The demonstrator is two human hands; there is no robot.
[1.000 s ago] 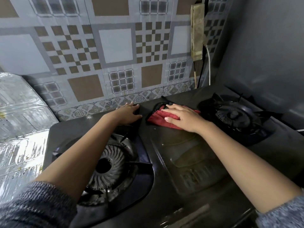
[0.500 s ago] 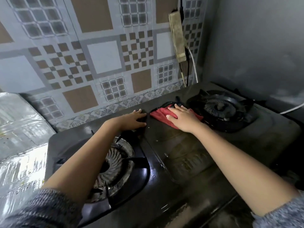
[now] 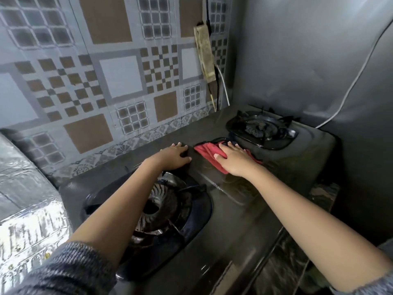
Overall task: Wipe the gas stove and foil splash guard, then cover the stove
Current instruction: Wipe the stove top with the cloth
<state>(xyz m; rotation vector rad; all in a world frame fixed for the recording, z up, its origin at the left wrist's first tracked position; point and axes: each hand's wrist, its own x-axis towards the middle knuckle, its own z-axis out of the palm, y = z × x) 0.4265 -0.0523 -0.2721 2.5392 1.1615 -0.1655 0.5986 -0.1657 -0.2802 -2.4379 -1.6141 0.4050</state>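
Head view: right hand (image 3: 234, 160) flat on red cloth (image 3: 207, 154), gas stove (image 3: 244, 209).

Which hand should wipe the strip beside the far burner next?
Right. The right hand already presses the red cloth next to that burner; the left hand rests bare on the stove.

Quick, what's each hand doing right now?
Left hand: open, flat on the stove, holding nothing.
Right hand: open, palm pressing the red cloth.

Bare stove top (image 3: 244, 211) lies open at centre frame; burners (image 3: 161, 209) lower left and upper right (image 3: 260, 127) obstruct.
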